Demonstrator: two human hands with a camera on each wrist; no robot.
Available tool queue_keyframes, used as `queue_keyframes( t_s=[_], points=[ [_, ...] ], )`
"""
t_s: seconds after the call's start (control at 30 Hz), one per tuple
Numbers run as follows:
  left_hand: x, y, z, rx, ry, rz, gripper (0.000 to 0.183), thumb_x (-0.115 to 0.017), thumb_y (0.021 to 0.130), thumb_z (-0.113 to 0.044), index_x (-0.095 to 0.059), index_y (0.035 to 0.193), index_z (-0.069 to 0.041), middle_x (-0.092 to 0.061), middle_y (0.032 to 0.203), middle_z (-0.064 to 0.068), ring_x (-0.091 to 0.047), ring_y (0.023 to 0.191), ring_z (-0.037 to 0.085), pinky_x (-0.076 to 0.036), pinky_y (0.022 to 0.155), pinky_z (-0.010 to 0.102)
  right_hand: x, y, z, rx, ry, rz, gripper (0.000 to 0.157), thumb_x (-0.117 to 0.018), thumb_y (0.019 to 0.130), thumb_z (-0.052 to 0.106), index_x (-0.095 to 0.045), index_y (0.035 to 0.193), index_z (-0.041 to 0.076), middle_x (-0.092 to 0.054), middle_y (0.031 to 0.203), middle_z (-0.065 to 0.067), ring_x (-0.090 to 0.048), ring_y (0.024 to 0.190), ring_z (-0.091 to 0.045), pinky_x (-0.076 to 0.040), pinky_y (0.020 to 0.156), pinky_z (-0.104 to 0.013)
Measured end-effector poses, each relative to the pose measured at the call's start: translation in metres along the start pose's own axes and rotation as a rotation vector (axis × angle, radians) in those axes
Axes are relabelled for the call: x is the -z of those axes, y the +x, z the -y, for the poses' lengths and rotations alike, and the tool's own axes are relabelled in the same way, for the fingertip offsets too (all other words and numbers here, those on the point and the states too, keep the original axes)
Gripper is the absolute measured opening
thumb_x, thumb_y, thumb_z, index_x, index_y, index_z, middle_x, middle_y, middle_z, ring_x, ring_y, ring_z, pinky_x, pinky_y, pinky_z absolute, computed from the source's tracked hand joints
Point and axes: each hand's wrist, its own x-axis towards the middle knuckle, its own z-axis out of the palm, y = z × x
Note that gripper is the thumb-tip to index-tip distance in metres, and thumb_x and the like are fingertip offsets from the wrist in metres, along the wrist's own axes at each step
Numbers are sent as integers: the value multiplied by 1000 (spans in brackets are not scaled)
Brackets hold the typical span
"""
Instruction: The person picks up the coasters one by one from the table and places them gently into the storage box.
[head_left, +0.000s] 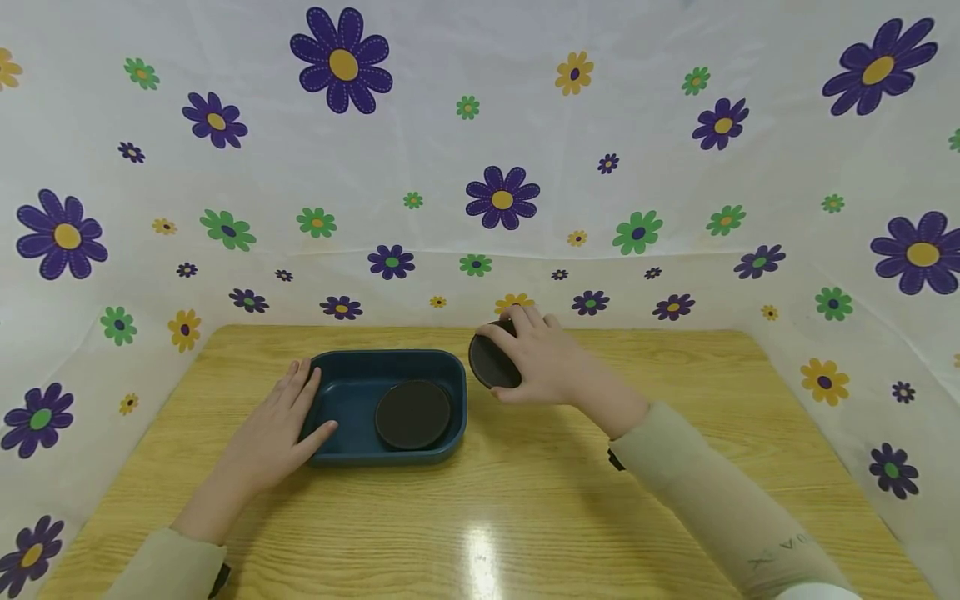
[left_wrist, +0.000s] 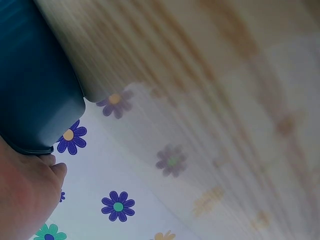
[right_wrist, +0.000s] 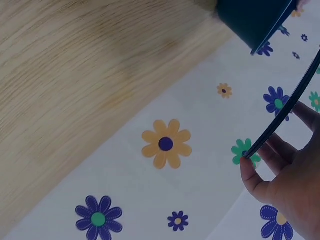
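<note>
A dark blue rectangular tray (head_left: 337, 457) with rounded corners and raised walls sits on the table, left of centre. My left hand (head_left: 279, 425) rests at its left wall with fairly straight fingers, the thumb reaching over the rim. In the left wrist view, fingertips (left_wrist: 59, 170) show right at the tray's edge. One flat black disc (head_left: 412, 415) lies in the right half of the tray. Just beyond the tray's right end, my right hand (head_left: 543, 358) pinches another thin black disc (head_left: 491, 360) by its edge, tilted. The right wrist view catches this disc nearly edge-on.
The wooden table (head_left: 480, 517) stretches around the tray towards me and to the right. White flower-printed cloth (head_left: 420, 158) hangs behind the table and along both sides, close to the table's far edge.
</note>
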Motion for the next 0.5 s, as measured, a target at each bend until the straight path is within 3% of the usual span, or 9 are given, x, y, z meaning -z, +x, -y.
queue_keyframes(
  t_s=[0.5],
  points=[
    [0, 1, 1, -1, 11, 4, 90, -58, 106, -51, -22, 167, 5, -17, 175, 28, -13, 165, 45, -21, 133, 62, -18, 24, 29, 130, -41, 16, 83, -71, 86, 63, -46, 156, 26, -46, 151, -16, -45, 136, -33, -51, 102, -50]
  ],
)
